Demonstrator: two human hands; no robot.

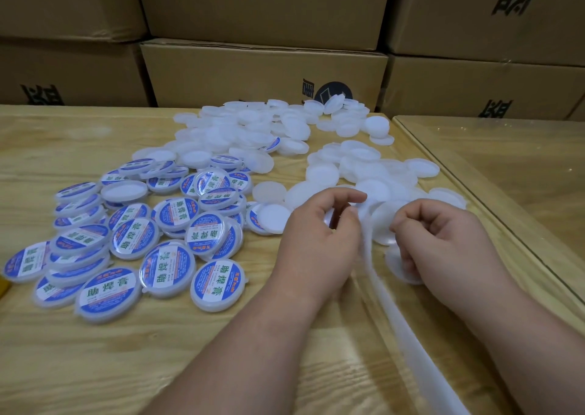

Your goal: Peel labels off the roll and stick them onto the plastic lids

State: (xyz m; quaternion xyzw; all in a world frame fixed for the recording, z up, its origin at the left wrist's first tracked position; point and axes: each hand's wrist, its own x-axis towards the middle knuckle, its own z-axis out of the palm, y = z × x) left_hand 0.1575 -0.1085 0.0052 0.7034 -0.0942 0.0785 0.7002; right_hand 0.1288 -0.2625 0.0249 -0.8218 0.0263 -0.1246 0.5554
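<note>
Both hands are curled in a pinching grip over the white backing strip [399, 316] that runs from the near edge of the desk [79, 351] up between them. The left hand [319, 240] has thumb and forefinger closed at the strip's upper end, and the right hand [443, 240] has its fingers bent in towards the same spot. Whether a label is already lifted I cannot tell; the strip is blurred and no printed label shows between the fingers. The roll itself is out of sight.

Under the right hand lies a plain lid [400, 264], partly covered by the fingers, close to the desk's right edge. Behind the hands a heap of unlabelled lids [364, 167] spreads towards the far edge, up against the stacked cardboard boxes [262, 75]. Over towards the left edge sits the pile of labelled lids [164, 240], blue and white with green characters, many overlapping.

By my reading this is the peeling step: the person is working a label free from the strip, with a bare lid waiting beneath. Plenty of lids are done, but at least as many are left.

Next, the label must come away clean without folding on itself, then go down centred on the lid's flat top and be pressed smooth, the lid held steady meanwhile.
</note>
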